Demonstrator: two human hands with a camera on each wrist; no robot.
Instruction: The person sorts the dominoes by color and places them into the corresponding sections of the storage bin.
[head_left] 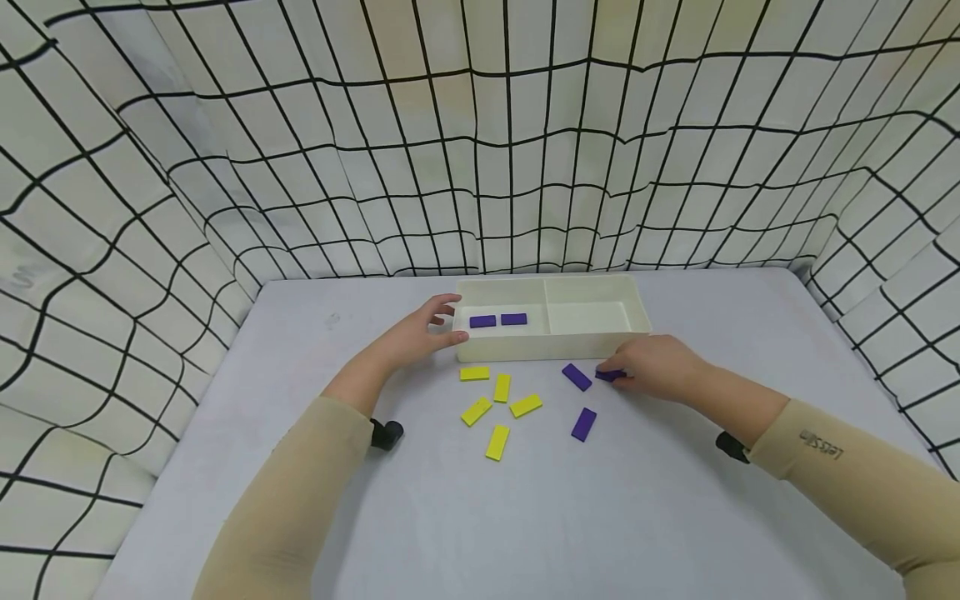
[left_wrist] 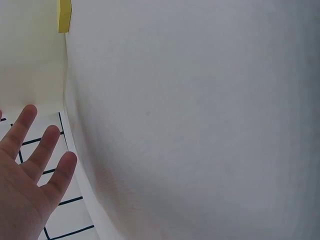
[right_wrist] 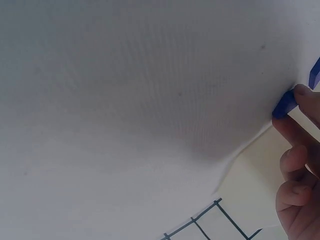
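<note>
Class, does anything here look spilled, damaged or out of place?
Nothing stands out: yellow blocks and loose purple blocks lie at mixed angles in front of the white tray, without visible spills or damage.

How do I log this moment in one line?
right grip: pinches purple block | left grip: at left end of tray | left compartment: two purple blocks | table: five yellow blocks, two more purple

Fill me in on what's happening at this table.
A person's right hand pinches a purple block in front of a white tray. The left hand is at the tray's left end. Two purple blocks lie in the left compartment; two loose purple blocks and five yellow blocks lie on the table.
</note>
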